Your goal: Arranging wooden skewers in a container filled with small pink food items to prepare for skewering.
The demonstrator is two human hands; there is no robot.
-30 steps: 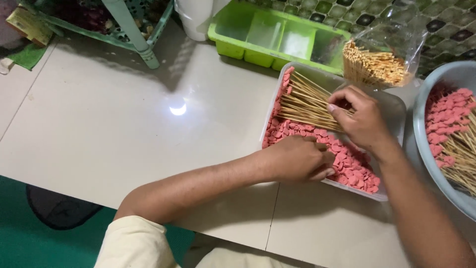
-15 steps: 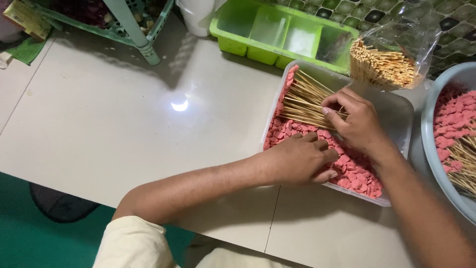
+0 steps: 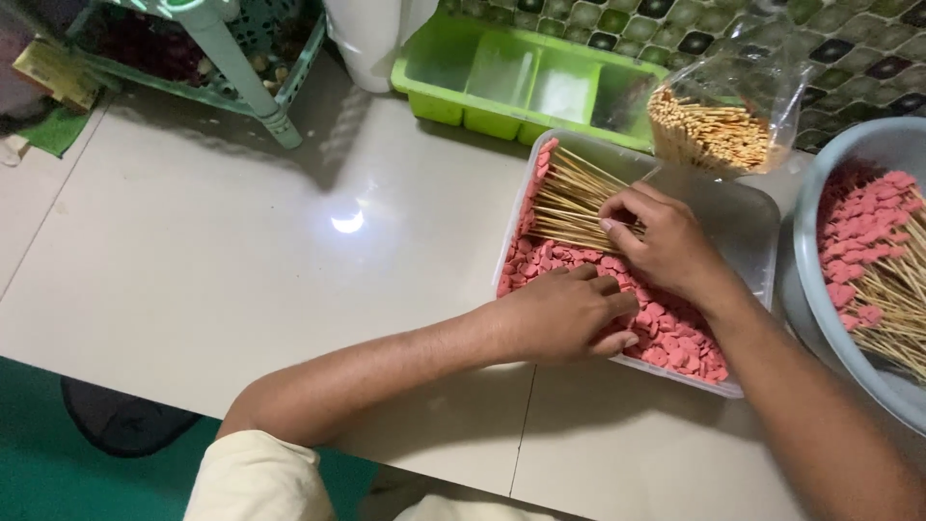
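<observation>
The left hand rests curled on the pink pieces in the clear tray; the right hand pinches the bamboo skewers at the tray's far left.

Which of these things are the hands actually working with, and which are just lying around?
In use: left hand, right hand, skewers, pink pieces, clear tray.
Lying about: green tray, bagged skewers, basin, white jug.
</observation>
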